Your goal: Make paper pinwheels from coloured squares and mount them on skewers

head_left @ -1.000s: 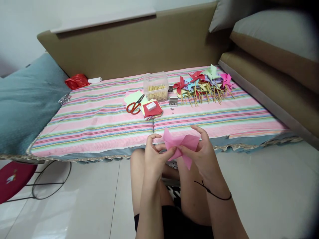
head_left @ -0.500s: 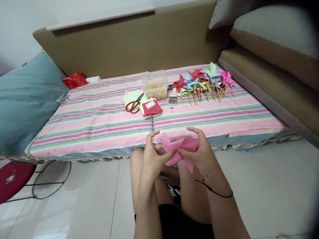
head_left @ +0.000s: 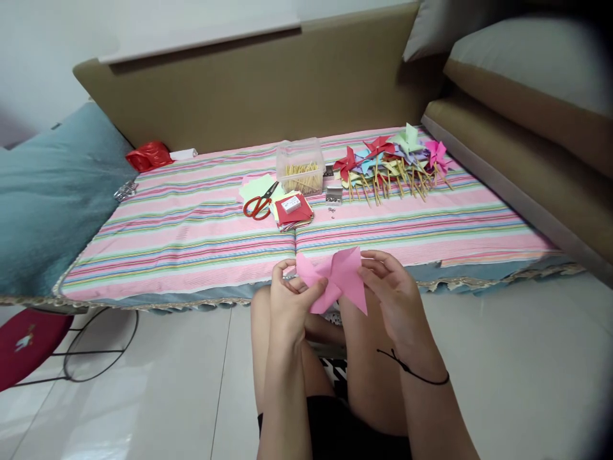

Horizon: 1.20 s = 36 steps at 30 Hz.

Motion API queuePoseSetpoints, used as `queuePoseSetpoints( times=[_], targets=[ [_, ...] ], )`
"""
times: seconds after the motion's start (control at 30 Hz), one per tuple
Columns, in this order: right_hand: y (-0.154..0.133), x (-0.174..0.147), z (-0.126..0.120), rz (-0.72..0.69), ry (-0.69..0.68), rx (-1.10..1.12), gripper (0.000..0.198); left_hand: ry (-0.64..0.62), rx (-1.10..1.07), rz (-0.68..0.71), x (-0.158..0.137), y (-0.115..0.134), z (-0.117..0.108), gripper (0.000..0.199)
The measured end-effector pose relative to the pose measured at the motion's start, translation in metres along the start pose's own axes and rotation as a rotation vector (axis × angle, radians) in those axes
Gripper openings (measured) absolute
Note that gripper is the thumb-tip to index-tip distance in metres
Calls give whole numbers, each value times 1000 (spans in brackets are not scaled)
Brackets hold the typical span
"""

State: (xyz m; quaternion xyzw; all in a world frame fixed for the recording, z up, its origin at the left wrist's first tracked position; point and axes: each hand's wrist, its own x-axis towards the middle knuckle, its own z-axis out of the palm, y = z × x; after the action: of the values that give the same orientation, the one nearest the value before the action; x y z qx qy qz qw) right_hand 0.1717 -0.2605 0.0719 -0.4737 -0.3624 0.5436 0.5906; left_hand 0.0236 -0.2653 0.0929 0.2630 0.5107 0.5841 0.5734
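Observation:
A pink paper pinwheel (head_left: 335, 278), folded and without a stick that I can see, is held up above my knees. My left hand (head_left: 295, 297) pinches it near the middle, thumb in front and fingers behind. At its right edge, the thumb and fingers of my right hand (head_left: 390, 287) are closed on a blade. Beyond my hands, on the striped cover, a stack of coloured paper squares (head_left: 299, 214) has a small white box (head_left: 290, 204) on top. Beside it lie red-handled scissors (head_left: 261, 203).
A clear plastic box (head_left: 301, 166) holds thin wooden sticks. Right of it are a small open box of metal pins (head_left: 334, 195) and several finished pinwheels (head_left: 397, 160) on sticks. A red plastic bag (head_left: 149, 156) lies far left. A red stool (head_left: 33, 348) stands at the lower left.
My right thumb has moved from the pinwheel's centre to its right edge. The pinwheel has turned and tilted, showing more of its front. My left thumb stays near the centre.

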Motion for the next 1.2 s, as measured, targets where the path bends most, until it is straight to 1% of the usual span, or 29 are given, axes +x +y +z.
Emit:
queuePoseSetpoints(
  times=[0.07, 0.17, 0.23, 0.3, 0.37, 0.47, 0.6, 0.8, 1.0, 1.2],
  targets=[
    [0, -1, 2, -52, -4, -19, 19, -6, 3, -2, 0, -1, 0, 64],
    [-1, -4, 6, -164, 31, -47, 8, 4, -25, 0, 1, -3, 0, 62],
    [-2, -5, 6, -265, 19, -74, 10, 22, -57, 1, 2, -4, 1, 62],
    [-3, -6, 5, -350, -40, -105, 14, 41, -79, 0, 2, -5, 1, 62],
    [-4, -7, 4, -388, -110, -128, 17, 48, -89, 1, 1, -6, 1, 61],
    [-5, -8, 4, -380, -171, -121, 19, 31, -92, 6, 1, -6, 2, 61],
    [-3, -8, 6, -370, -179, -120, 21, 19, -91, 27, -1, -5, 3, 61],
    [-2, -7, 9, -416, -143, -149, 22, -11, -39, 41, -6, -3, 3, 57],
    [0, -6, 11, -376, -94, -146, 16, -52, 0, 73, -6, -4, 3, 56],
    [-2, -7, 16, -366, 9, -141, 12, -76, 26, 82, -7, -4, 3, 54]
  ],
)
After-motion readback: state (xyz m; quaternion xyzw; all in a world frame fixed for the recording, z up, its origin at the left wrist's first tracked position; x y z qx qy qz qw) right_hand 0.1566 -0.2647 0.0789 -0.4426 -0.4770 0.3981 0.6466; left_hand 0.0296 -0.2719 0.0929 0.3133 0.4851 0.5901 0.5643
